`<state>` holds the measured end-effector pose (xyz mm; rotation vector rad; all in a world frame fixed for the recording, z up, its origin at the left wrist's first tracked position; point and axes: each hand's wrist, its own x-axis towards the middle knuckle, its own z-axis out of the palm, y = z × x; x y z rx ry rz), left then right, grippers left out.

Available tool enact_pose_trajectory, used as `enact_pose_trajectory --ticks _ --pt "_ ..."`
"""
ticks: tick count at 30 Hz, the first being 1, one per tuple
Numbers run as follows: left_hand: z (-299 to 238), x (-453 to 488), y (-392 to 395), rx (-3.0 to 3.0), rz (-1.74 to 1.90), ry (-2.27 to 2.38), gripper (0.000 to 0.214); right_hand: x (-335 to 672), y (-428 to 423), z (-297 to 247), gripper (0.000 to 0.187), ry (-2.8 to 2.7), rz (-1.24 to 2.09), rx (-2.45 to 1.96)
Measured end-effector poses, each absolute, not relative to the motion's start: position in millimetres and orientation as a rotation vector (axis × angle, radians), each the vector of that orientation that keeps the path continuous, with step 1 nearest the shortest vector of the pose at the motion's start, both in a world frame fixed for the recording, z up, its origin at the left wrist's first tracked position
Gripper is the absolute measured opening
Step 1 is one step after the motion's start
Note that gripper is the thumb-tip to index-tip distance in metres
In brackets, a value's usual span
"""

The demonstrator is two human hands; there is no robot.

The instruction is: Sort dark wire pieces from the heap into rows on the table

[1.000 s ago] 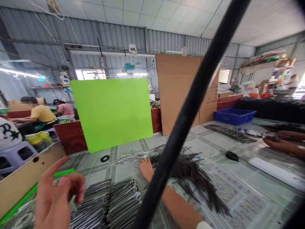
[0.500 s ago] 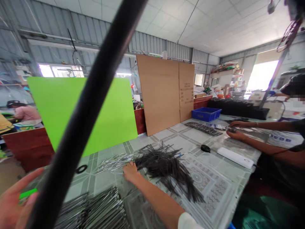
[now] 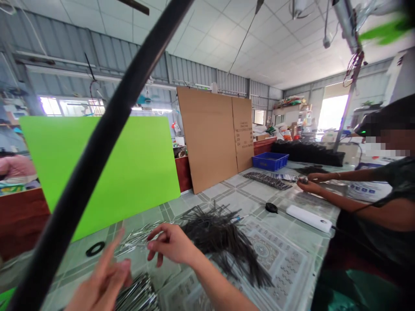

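Watching remotely, I see the right hand (image 3: 171, 244) open and empty, fingers curled just beside a loose spray of thin silver metal rods (image 3: 138, 242) on the tile-patterned tabletop (image 3: 227, 203); the left hand (image 3: 103, 280), also open, hovers above a stacked bundle of similar rods (image 3: 138, 296).

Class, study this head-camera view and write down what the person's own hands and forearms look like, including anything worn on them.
The left hand and right hand are bare, with no gloves, tape or visible rings. The right forearm shows no sleeve, watch or band in view. The left forearm is out of frame.
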<state>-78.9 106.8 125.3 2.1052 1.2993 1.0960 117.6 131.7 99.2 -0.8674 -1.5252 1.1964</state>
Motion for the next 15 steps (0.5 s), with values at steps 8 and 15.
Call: enact_pose_trajectory --ticks 8,15 --pt "128.1 -37.6 92.3 2.179 1.137 1.059 0.058 132.3 76.2 148.1 0.043 -1.556 1.078 -0.808" --pt "144.4 -46.8 84.7 1.990 1.346 1.114 0.057 219.0 128.0 104.2 0.035 -1.637 0.292 -1.603"
